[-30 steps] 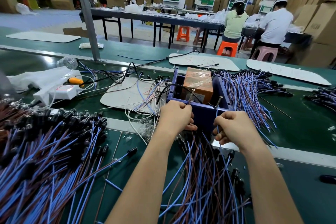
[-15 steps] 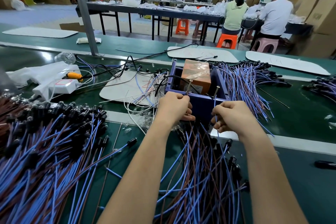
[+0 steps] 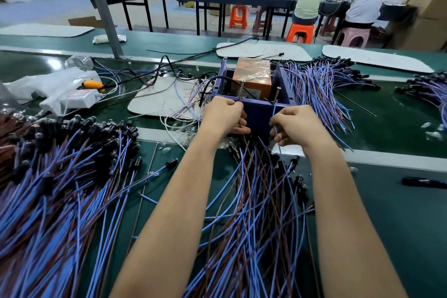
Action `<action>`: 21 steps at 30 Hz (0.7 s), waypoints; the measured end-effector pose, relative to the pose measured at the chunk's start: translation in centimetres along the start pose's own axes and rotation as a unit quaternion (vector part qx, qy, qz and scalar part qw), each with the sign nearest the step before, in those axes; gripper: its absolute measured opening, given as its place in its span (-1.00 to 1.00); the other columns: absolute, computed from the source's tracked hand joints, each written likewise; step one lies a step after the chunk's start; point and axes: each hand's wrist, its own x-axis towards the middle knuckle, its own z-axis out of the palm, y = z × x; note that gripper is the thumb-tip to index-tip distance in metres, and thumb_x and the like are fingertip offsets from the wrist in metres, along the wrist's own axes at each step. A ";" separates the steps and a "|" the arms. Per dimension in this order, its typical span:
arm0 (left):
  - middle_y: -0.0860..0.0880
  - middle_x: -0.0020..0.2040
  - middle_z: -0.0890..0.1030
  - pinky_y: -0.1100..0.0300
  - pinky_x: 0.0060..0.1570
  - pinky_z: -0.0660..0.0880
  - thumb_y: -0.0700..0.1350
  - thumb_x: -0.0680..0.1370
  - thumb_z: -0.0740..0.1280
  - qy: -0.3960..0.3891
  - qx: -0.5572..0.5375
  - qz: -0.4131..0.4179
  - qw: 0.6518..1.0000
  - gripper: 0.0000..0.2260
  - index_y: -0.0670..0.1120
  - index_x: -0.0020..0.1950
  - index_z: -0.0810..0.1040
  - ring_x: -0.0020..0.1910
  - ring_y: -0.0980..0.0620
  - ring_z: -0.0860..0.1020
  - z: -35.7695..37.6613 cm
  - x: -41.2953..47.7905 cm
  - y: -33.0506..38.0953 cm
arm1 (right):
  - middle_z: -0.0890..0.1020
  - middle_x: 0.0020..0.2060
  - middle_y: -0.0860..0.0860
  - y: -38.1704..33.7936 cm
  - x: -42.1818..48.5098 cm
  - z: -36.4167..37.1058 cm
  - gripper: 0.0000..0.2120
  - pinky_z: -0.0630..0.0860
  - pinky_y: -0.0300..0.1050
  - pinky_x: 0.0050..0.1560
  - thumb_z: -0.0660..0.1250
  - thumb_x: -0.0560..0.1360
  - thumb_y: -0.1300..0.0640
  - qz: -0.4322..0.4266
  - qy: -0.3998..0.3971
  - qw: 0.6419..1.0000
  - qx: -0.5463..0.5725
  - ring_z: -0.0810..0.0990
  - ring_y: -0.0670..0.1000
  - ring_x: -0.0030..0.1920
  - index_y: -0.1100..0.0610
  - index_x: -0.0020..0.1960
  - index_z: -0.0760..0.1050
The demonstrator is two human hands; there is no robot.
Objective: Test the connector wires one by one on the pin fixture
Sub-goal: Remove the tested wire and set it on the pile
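Centrally, the purple open-topped plastic box fixture [image 3: 256,111] stands on the green conveyor belt [image 3: 399,213], with two upright metal pins, a left pin [image 3: 242,88] and a right pin [image 3: 278,94], rising from its near wall. The left hand [image 3: 222,116], fingers curled, pinches a thin lead end [image 3: 239,104] against the base of the left pin; the lead's colour cannot be told. The right hand [image 3: 297,126], also curled, pinches a thin blue insulated lead [image 3: 274,110] that runs up toward the right pin. Holding one lead at each pin probably closes the test circuit through a single wire.

An orange tape-wrapped block [image 3: 252,72] sits inside the fixture. A loose sheaf of blue and brown wires with black connectors [image 3: 254,201] fans out between the forearms, just below the fixture, apparently the batch under test. A larger heap of similar wires [image 3: 60,176] lies to the left, and another spread [image 3: 319,89] lies beside the fixture on the right. A white power strip [image 3: 79,100] and a pale flat mat [image 3: 164,101] lie to the left. The crossed strands under the hands could snag when one wire is drawn free.
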 end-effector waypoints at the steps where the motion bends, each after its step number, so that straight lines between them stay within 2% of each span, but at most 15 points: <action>1: -0.21 -0.37 0.54 0.26 -0.51 0.52 -0.25 0.60 0.16 -0.007 0.004 -0.001 1.000 -0.71 -0.29 -0.27 0.52 -0.46 -0.11 0.58 -0.1 -0.3 0.3 | 0.56 -0.44 0.18 -0.1 -0.1 -0.2 -0.83 0.40 -0.27 -0.57 0.27 0.47 0.35 -0.001 -0.006 1.000 0.002 0.44 -0.01 -0.62 0.26 -0.28 0.52; 4: -0.16 -0.36 0.54 0.26 -0.49 0.54 -0.25 0.60 0.16 -0.047 -0.013 0.021 0.999 -0.73 -0.27 -0.23 0.54 -0.47 -0.04 0.59 -0.4 -1.5 1.7 | 0.59 -0.45 0.16 -0.9 -1.0 -0.9 -0.82 0.41 -0.27 -0.57 0.25 0.53 0.31 -0.005 -0.055 0.998 0.040 0.46 -0.01 -0.61 0.22 -0.24 0.49; 7: -0.06 -0.27 0.60 0.25 -0.32 0.59 -0.21 0.61 0.20 -0.076 -0.049 0.097 0.991 -0.75 -0.14 -0.22 0.58 -0.35 0.07 0.61 -0.5 -3.2 3.8 | 0.66 -0.40 0.13 -2.5 -2.4 -1.8 -0.85 0.52 -0.21 -0.50 0.20 0.61 0.21 -0.033 -0.113 0.979 0.169 0.57 0.03 -0.53 0.15 -0.14 0.42; 10: 0.02 -0.18 0.63 0.19 -0.23 0.61 -0.21 0.61 0.22 -0.103 -0.046 0.171 0.979 -0.78 -0.04 -0.19 0.56 -0.21 0.13 0.60 -0.4 -5.1 5.4 | 0.66 -0.36 0.11 -4.6 -3.9 -2.3 -0.86 0.58 -0.15 -0.40 0.13 0.64 0.21 -0.131 -0.115 0.929 0.327 0.62 0.06 -0.44 0.15 -0.09 0.39; 13: -0.03 -0.08 0.65 0.10 -0.20 0.62 -0.20 0.64 0.17 -0.144 -0.102 0.187 0.966 -0.79 -0.05 -0.12 0.52 -0.21 0.07 0.61 -0.7 -6.4 7.2 | 0.63 -0.28 0.10 -6.3 -5.4 -2.0 -0.85 0.61 -0.09 -0.26 0.10 0.63 0.22 -0.218 -0.105 0.872 0.426 0.63 0.07 -0.33 0.16 -0.09 0.39; 15: -0.05 -0.06 0.66 0.02 -0.18 0.62 -0.17 0.66 0.14 -0.140 -0.093 0.216 0.962 -0.78 -0.04 -0.10 0.52 -0.21 0.03 0.61 -1.2 -6.6 8.5 | 0.58 -0.16 0.13 -7.1 -6.3 -1.5 -0.86 0.62 -0.07 -0.15 0.11 0.62 0.24 -0.253 -0.106 0.847 0.455 0.64 0.09 -0.24 0.15 -0.06 0.41; 17: -0.01 -0.12 0.65 0.16 -0.31 0.57 -0.17 0.66 0.14 -0.114 -0.049 0.276 0.953 -0.78 -0.01 -0.10 0.52 -0.28 0.11 0.59 -1.8 -6.8 9.8 | 0.60 -0.13 0.11 -7.7 -7.1 -1.1 -0.87 0.61 -0.07 -0.08 0.13 0.61 0.29 -0.281 -0.097 0.837 0.459 0.64 0.08 -0.19 0.16 -0.05 0.43; 19: 0.09 -0.22 0.63 0.31 -0.39 0.44 -0.20 0.64 0.18 -0.076 -0.020 0.346 0.935 -0.79 -0.01 -0.11 0.54 -0.39 0.20 0.53 -2.1 -7.4 10.8 | 0.60 -0.14 0.12 -8.3 -8.0 -0.7 -0.85 0.58 -0.11 -0.12 0.14 0.59 0.35 -0.292 -0.080 0.835 0.460 0.62 0.07 -0.22 0.18 -0.05 0.44; 21: 0.07 -0.29 0.64 0.25 -0.39 0.40 -0.21 0.60 0.23 -0.033 -0.005 0.409 0.912 -0.83 -0.02 -0.10 0.58 -0.43 0.08 0.51 -1.9 -8.3 10.7 | 0.59 -0.24 0.11 -8.7 -8.9 -0.6 -0.78 0.53 -0.20 -0.28 0.09 0.55 0.40 -0.284 -0.057 0.827 0.482 0.56 0.03 -0.33 0.19 -0.11 0.45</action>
